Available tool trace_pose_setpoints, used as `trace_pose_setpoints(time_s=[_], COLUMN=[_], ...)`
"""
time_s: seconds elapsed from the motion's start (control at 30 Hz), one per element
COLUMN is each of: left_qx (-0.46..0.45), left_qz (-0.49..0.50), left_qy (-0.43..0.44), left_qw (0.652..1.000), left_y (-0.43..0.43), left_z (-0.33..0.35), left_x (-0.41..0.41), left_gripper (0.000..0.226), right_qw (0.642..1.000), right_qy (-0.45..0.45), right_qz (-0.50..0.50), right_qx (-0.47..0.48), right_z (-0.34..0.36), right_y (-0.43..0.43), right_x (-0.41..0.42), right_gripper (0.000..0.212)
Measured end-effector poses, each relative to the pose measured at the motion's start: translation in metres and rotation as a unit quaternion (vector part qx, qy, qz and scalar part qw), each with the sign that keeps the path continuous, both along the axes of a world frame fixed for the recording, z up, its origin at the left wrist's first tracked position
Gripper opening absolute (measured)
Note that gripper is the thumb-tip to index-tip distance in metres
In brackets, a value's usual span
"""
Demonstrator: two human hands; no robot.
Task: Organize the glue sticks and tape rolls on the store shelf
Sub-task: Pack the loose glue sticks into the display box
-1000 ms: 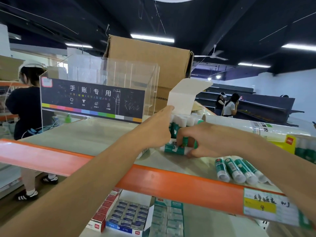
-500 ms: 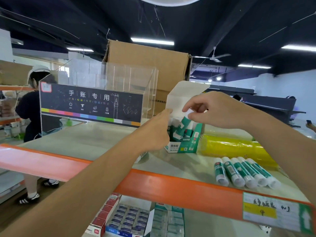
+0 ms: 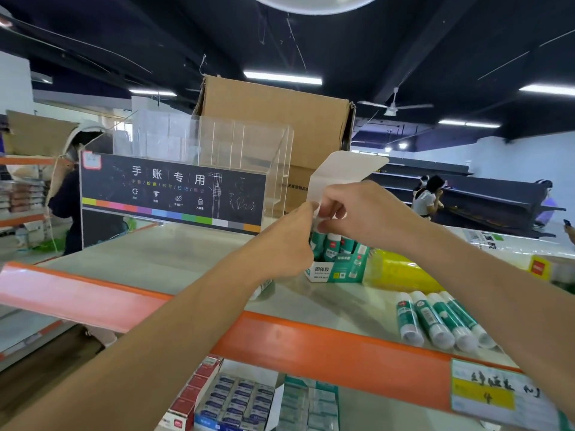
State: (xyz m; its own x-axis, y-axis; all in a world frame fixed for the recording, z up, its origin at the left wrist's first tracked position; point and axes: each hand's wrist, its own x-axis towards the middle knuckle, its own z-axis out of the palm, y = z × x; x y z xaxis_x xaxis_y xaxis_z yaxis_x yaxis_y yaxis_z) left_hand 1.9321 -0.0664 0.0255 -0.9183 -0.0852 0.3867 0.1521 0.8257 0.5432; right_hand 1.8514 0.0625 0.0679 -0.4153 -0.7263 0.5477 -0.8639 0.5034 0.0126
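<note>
The glue stick box [image 3: 337, 270] stands on the shelf [image 3: 174, 259]. The right hand [image 3: 367, 213] pinches its white flap [image 3: 345, 169] with curled fingers [image 3: 331, 209], and the left hand [image 3: 286, 244] grips the box's side. Four loose glue sticks [image 3: 435, 318] lie near it.

Green-white glue sticks [image 3: 432, 321], orange shelf edge [image 3: 311, 340], yellow pack [image 3: 395, 272], perhaps tape.

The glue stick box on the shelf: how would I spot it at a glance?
Find the orange-edged shelf, then the big cardboard carton standing at its back. Just in front sits the glue stick box: small, green and white, its white flap raised and sticks upright inside, unlike the loose glue sticks lying flat nearby.
</note>
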Motion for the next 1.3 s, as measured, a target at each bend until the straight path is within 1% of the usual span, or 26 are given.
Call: trace_pose_setpoints(time_s=[0.2,0.3,0.4,0.47,0.6,0.7,0.9,0.97,1.03,1.07,1.17,1.23,1.27,1.3], left_qx=[0.004,0.004,0.003,0.006,0.002,-0.002,0.005,0.006,0.015,0.016,0.022,0.041,0.053,0.070], left_qz=[-0.004,-0.004,-0.008,-0.010,-0.005,0.000,-0.003,-0.002,-0.005,-0.006,-0.004,-0.008,-0.010,-0.010], left_qy=[0.005,0.009,0.008,0.003,0.003,0.000,-0.002,-0.003,-0.003,-0.001,-0.006,-0.011,-0.011,-0.009], left_qw=[1.000,1.000,1.000,1.000,1.000,1.000,1.000,1.000,1.000,1.000,1.000,0.999,0.998,0.997], left_y=[0.001,0.001,0.001,0.001,0.000,0.001,0.000,-0.001,-0.001,-0.001,-0.003,-0.003,-0.003,-0.003], left_z=[0.000,0.001,0.001,0.001,0.002,0.002,0.002,0.001,0.001,0.001,0.002,0.003,0.004,0.006], left_x=[0.001,0.002,0.002,0.001,0.002,0.002,0.002,0.001,-0.001,-0.001,-0.003,-0.005,-0.005,-0.006], left_gripper=[0.068,0.069,0.069,0.070,0.068,0.066,0.061,0.063,0.068,0.069,0.073,0.075,0.073,0.070], right_qw=[1.000,0.999,0.998,0.999,0.999,0.999,0.996,0.992,0.991,0.992,0.998,1.000,0.999,0.998], right_qy=[-0.001,-0.013,0.010,0.010,-0.023,-0.041,-0.077,-0.120,-0.136,-0.124,-0.053,0.010,0.028,0.026], right_qz=[0.002,0.000,-0.013,-0.010,-0.012,-0.017,-0.031,-0.013,0.001,-0.002,-0.016,0.005,0.026,0.049], right_qx=[-0.027,-0.041,-0.061,-0.052,-0.034,-0.016,0.018,0.024,0.018,0.015,-0.012,-0.016,-0.007,0.011], right_z=[-0.005,-0.007,-0.011,-0.013,-0.010,-0.009,-0.003,0.000,0.003,0.004,0.000,-0.006,-0.009,-0.011], right_y=[-0.002,-0.003,-0.008,-0.010,-0.009,-0.006,-0.001,0.006,0.014,0.018,0.025,0.025,0.024,0.023], right_x=[-0.006,-0.006,-0.006,-0.005,-0.005,-0.004,0.001,0.003,0.004,0.003,0.002,0.006,0.009,0.013], right_gripper=[0.018,0.016,0.015,0.012,0.013,0.008,0.019,0.023,0.033,0.034,0.025,0.021,0.020,0.019])
